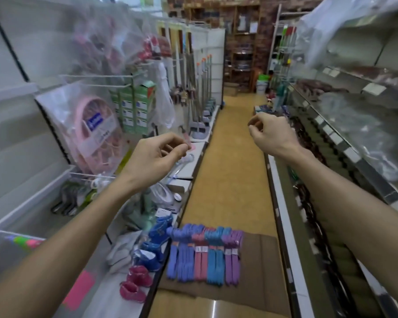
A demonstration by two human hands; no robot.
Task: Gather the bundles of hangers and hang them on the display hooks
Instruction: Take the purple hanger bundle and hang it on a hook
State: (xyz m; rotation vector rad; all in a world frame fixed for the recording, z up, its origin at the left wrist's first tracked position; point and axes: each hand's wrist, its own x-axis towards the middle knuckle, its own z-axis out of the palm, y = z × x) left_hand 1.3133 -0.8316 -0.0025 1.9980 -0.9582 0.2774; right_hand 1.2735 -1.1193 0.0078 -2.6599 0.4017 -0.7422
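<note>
1. Nearest, on the floor below me: a brown cardboard sheet (260, 267) lying in the aisle between the two shelf runs.
2. On the cardboard's left part lie the hanger bundles (205, 253), side by side and touching: blue-violet at left, then pink, blue, purple at right. Each has a paper band around it. Hook ends point away from me.
3. Just left of the bundles, on the low shelf: blue shoes (155, 246), with pink shoes (136, 283) nearer me.
4. My left hand (152, 157) is raised over the left shelf edge, well above the bundles. Fingers curled, thumb and forefinger nearly meeting. It holds nothing I can make out.
5. My right hand (271, 131) is raised over the aisle, a little farther out. Fingers loosely curled, thumb close to fingertips; empty as far as I can tell.
6. Behind the left hand: white display hooks (97, 80) jut from the left wall, carrying a bagged pink item (94, 129) and green boxes (136, 106).
7. Far end: mops and brooms on the left; a brick wall closes the aisle. Detail is blurred.
</note>
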